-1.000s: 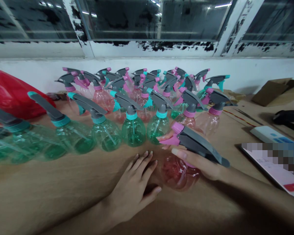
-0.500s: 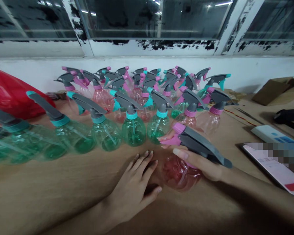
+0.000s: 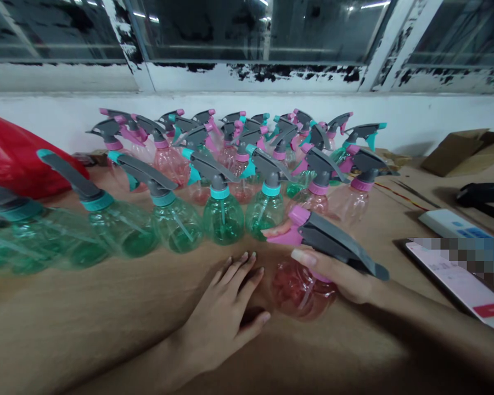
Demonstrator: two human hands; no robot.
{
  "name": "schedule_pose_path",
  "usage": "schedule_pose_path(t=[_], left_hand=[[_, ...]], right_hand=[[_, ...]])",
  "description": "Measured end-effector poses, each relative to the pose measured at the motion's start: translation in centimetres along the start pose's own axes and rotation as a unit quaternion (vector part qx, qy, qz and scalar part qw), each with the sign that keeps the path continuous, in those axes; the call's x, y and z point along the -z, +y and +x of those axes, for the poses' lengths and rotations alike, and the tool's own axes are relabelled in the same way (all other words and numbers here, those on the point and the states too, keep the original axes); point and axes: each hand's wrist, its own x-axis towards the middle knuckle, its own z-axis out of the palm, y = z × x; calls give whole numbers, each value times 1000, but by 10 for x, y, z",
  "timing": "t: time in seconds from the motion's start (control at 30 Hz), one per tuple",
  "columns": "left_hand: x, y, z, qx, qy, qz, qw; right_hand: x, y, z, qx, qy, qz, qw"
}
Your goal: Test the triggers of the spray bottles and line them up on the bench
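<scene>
A clear pink spray bottle (image 3: pixel 302 293) with a grey and pink trigger head stands at the front of the wooden table (image 3: pixel 119 323). My right hand (image 3: pixel 337 271) is wrapped round its neck, the thumb on the near side and a fingertip showing by the pink trigger; the other fingers are largely hidden behind the bottle. Just left of it, my left hand (image 3: pixel 230 307) lies palm down on the tabletop, fingers stretched out and holding nothing. Directly beyond the hands stand green spray bottles (image 3: pixel 224 219) with turquoise collars, in a row running off to the left.
Several more pink and green spray bottles (image 3: pixel 173 162) crowd toward the wall. A red plastic bag (image 3: pixel 20 156) lies at the left. On the right are a phone (image 3: pixel 444 274), a white device with blue buttons (image 3: pixel 456 224), a black object (image 3: pixel 483 195) and an open cardboard box (image 3: pixel 463 153).
Both hands and the held pink bottle keep the same pose on the table. The whole view has shifted very slightly.
</scene>
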Motion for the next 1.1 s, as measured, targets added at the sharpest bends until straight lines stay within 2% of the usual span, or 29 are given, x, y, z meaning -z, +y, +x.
schedule_pose_path(t=[0.13,0.43,0.93,1.1], left_hand=[[0,0,0,-2,-1,1,1000],[2,-1,3,-10,1,-3,1000],[1,-1,1,0,-4,-6,1000],[2,-1,1,-2,-8,-7,1000]], right_hand=[[-2,-4,2,7,25,4,1000],[-2,-1,3,11,24,19,999],[-2,4,-1,-7,-23,31,999],[-2,5,-2,-7,5,34,999]])
